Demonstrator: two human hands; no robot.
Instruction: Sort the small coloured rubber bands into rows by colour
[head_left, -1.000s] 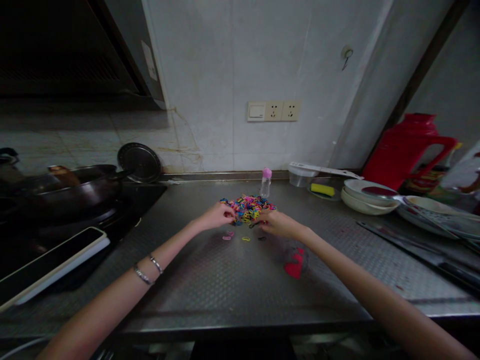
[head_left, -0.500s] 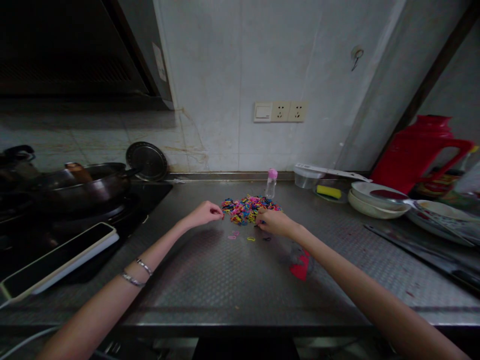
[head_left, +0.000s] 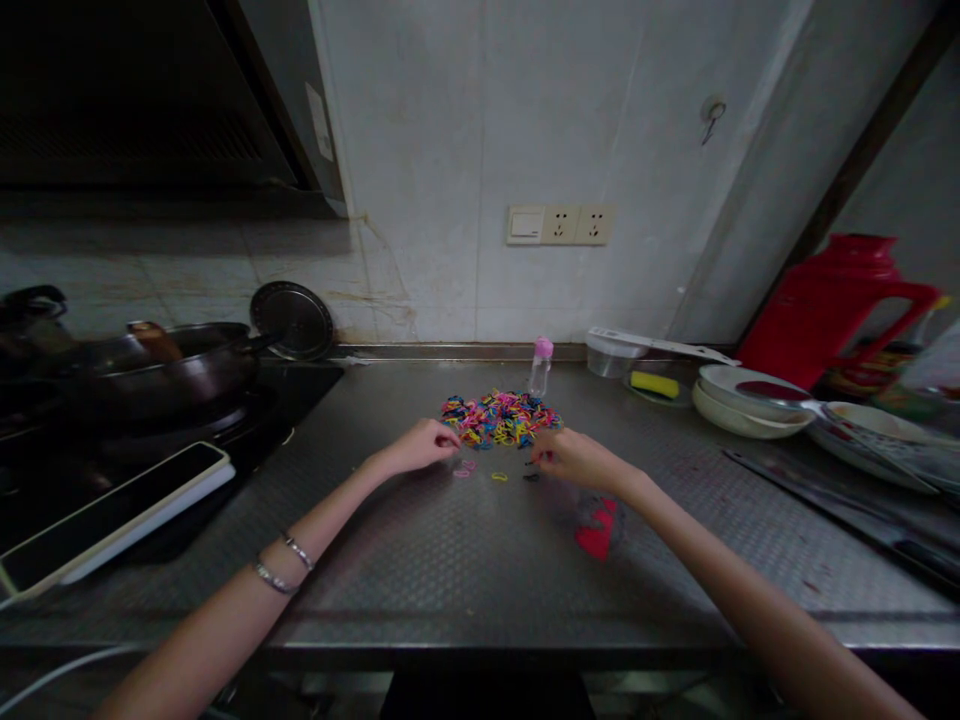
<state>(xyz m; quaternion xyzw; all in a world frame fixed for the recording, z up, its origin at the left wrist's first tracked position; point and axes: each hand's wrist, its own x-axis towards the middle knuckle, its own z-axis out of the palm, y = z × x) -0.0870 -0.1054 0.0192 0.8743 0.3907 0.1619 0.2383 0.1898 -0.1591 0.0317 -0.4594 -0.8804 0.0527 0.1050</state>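
A pile of small coloured rubber bands (head_left: 499, 415) lies on the steel counter. In front of it are pink bands (head_left: 463, 470), a yellow band (head_left: 499, 477) and black bands (head_left: 531, 478), set apart in a row. My left hand (head_left: 421, 445) is at the pile's near left side, its fingers pinched together; anything between them is too small to make out. At the near right edge, my right hand (head_left: 574, 457) pinches a dark rubber band (head_left: 529, 463) just above the black ones. Behind the pile stands a clear little bottle (head_left: 540, 370) with a pink cap.
A clear bag with red print (head_left: 598, 530) lies by my right forearm. Stacked bowls (head_left: 750, 405), a yellow sponge (head_left: 655, 385), a long knife (head_left: 817, 510) and a red thermos (head_left: 832, 310) occupy the right. Leftward are a pan (head_left: 172, 375) and a white-edged device (head_left: 120, 520).
My right hand has drawn from the pile toward the black bands, carrying a dark one. My left hand has shifted slightly nearer and to the right, toward the pink bands.
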